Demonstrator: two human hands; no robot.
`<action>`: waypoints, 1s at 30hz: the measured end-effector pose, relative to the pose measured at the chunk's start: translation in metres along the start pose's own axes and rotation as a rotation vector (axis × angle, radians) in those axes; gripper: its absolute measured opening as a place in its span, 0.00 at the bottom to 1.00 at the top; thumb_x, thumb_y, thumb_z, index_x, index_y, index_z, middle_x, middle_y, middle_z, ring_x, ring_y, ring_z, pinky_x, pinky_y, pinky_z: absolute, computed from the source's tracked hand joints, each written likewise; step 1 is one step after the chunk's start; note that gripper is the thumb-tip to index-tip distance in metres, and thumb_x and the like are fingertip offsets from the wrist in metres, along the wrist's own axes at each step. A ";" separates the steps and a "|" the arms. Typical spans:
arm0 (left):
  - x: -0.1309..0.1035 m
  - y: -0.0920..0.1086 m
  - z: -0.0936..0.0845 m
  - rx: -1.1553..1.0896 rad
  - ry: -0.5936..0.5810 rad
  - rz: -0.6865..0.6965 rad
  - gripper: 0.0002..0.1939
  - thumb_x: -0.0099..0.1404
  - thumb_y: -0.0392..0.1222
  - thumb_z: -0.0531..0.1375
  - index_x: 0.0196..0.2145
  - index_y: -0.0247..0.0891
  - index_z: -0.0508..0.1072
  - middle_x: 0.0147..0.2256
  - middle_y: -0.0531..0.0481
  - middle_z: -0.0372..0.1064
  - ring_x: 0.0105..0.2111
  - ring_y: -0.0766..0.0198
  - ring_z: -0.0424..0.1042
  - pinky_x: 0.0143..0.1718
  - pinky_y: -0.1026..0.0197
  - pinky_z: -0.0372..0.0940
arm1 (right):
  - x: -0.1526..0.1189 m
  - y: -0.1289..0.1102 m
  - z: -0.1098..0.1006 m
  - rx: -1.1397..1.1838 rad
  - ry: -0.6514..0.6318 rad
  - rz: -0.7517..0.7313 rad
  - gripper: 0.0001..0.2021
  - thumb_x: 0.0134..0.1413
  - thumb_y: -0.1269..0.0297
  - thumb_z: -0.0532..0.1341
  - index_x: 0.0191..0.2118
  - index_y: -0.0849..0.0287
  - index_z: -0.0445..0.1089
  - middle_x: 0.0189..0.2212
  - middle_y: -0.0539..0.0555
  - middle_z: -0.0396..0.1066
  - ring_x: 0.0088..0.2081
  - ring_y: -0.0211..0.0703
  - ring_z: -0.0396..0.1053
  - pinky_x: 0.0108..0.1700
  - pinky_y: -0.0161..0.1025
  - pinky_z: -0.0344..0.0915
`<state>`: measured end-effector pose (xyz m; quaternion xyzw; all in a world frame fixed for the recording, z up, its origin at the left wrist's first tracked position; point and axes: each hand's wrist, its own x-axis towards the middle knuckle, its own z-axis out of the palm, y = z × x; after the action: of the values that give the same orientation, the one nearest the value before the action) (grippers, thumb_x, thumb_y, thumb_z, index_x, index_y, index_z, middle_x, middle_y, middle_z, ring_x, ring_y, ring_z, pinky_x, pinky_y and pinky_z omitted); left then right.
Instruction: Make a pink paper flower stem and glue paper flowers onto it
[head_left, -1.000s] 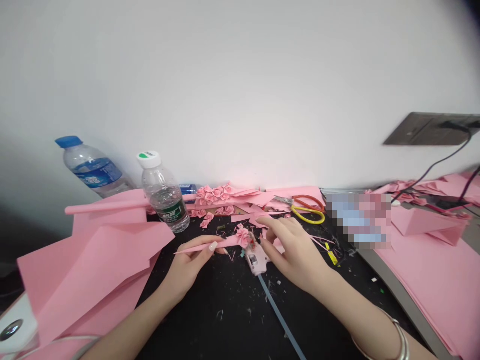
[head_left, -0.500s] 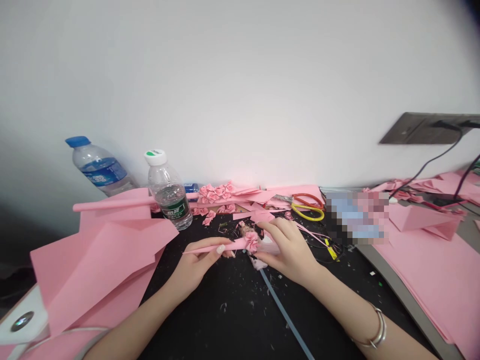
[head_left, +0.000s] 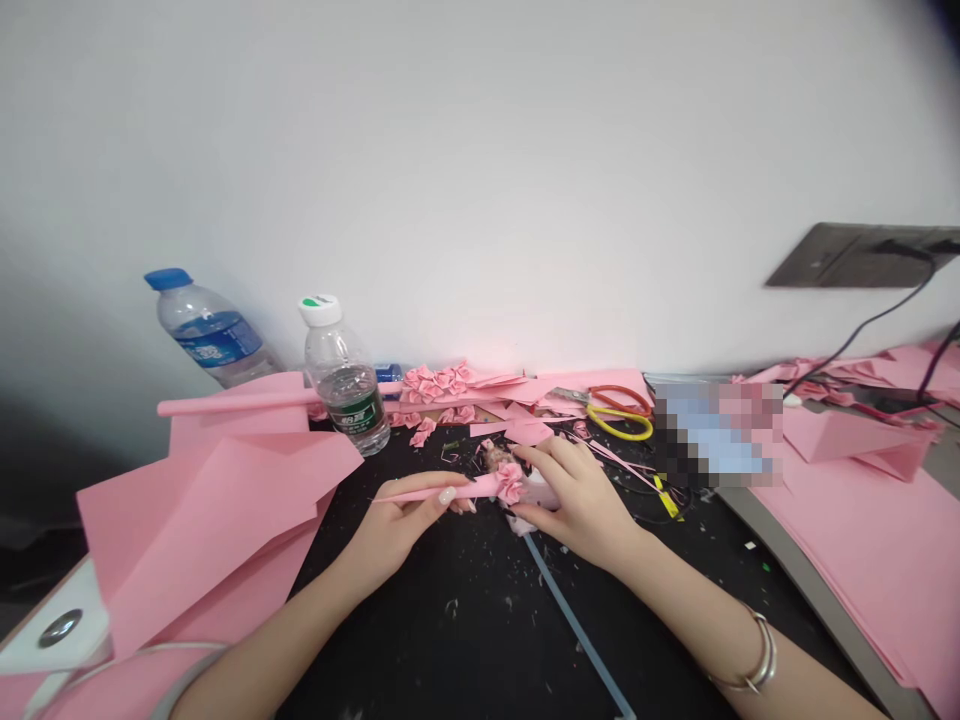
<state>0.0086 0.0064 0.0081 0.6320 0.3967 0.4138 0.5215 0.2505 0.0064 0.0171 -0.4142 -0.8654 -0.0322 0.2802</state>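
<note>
My left hand (head_left: 397, 530) pinches a thin rolled pink paper stick (head_left: 420, 493) that carries a small pink paper flower (head_left: 510, 482) at its right end. My right hand (head_left: 581, 500) is closed around a pale pink glue gun (head_left: 534, 500), its nozzle against the flower. A translucent glue stick (head_left: 574, 625) trails from the gun toward me across the black mat (head_left: 480, 640).
Two water bottles (head_left: 346, 385) (head_left: 214, 335) stand at the back left beside a long pink paper roll (head_left: 247, 403). Folded pink sheets (head_left: 202, 510) lie left, more pink paper (head_left: 862, 540) right. Paper flowers (head_left: 439, 385), scissors (head_left: 619, 410), cables (head_left: 862, 330) line the wall.
My right hand went from lying flat over the glue gun to gripping it and bringing it up to the flower. The left hand kept hold of the stick.
</note>
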 end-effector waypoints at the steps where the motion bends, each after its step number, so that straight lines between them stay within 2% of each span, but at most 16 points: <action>1: 0.000 0.000 0.000 0.001 0.002 0.001 0.10 0.63 0.42 0.58 0.39 0.38 0.77 0.30 0.49 0.76 0.33 0.62 0.73 0.40 0.62 0.66 | 0.000 0.000 0.000 0.000 0.002 -0.001 0.23 0.55 0.57 0.60 0.54 0.61 0.61 0.42 0.60 0.67 0.42 0.50 0.65 0.41 0.44 0.59; 12: 0.000 0.002 0.000 0.028 -0.008 -0.007 0.10 0.64 0.43 0.58 0.39 0.37 0.76 0.30 0.49 0.76 0.34 0.61 0.73 0.40 0.61 0.66 | 0.000 0.000 -0.002 0.006 0.006 0.003 0.22 0.54 0.56 0.60 0.52 0.62 0.62 0.43 0.60 0.68 0.43 0.49 0.65 0.41 0.43 0.59; 16: 0.001 0.002 0.000 0.038 -0.010 -0.006 0.11 0.64 0.43 0.58 0.39 0.38 0.77 0.30 0.49 0.76 0.34 0.61 0.73 0.40 0.61 0.66 | 0.002 -0.001 -0.002 0.021 -0.002 0.002 0.21 0.55 0.57 0.60 0.52 0.60 0.63 0.41 0.58 0.68 0.41 0.47 0.66 0.40 0.42 0.60; 22: 0.001 0.000 0.000 0.042 -0.013 -0.008 0.11 0.64 0.44 0.58 0.40 0.37 0.76 0.31 0.48 0.76 0.34 0.60 0.73 0.40 0.61 0.66 | 0.001 -0.001 -0.002 0.020 -0.021 -0.009 0.19 0.57 0.58 0.58 0.52 0.60 0.65 0.33 0.55 0.66 0.36 0.45 0.65 0.36 0.41 0.60; 30: 0.001 0.000 -0.001 0.030 -0.031 0.000 0.11 0.64 0.43 0.57 0.40 0.37 0.76 0.31 0.49 0.76 0.34 0.62 0.73 0.40 0.62 0.66 | -0.001 -0.001 -0.001 0.050 -0.014 -0.026 0.19 0.57 0.58 0.58 0.53 0.61 0.64 0.35 0.57 0.67 0.37 0.46 0.65 0.37 0.42 0.60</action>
<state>0.0082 0.0074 0.0084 0.6462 0.3947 0.3979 0.5180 0.2505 0.0046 0.0180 -0.3961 -0.8732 -0.0111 0.2838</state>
